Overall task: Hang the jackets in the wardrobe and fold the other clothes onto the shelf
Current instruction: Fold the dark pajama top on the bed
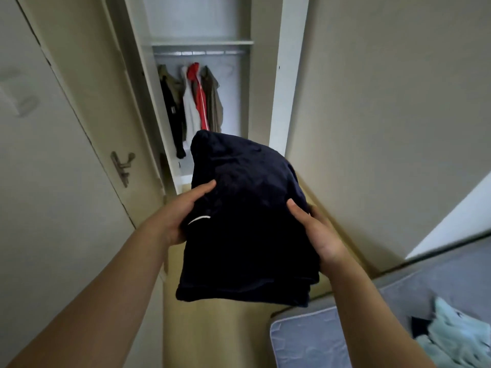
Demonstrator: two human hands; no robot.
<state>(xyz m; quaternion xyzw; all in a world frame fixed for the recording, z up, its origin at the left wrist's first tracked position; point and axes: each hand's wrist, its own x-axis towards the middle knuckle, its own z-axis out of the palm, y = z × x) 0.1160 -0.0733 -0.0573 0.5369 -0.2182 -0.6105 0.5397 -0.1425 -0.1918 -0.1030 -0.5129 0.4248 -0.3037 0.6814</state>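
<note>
Both hands, left hand (175, 216) and right hand (316, 232), are gripping a folded navy garment (247, 221), fingers clamped on its sides; jackets (194, 102) are hanging in the wardrobe (281, 75) beyond.

A navy folded garment (247, 221) with a white stripe, red-and-white jacket (198, 102), grey-blue mattress (313, 341).

Low at the right sits a blue-grey mattress (313, 338), with a pale mint garment (451, 330) and a dark garment (419, 326) crumpled on it.
</note>
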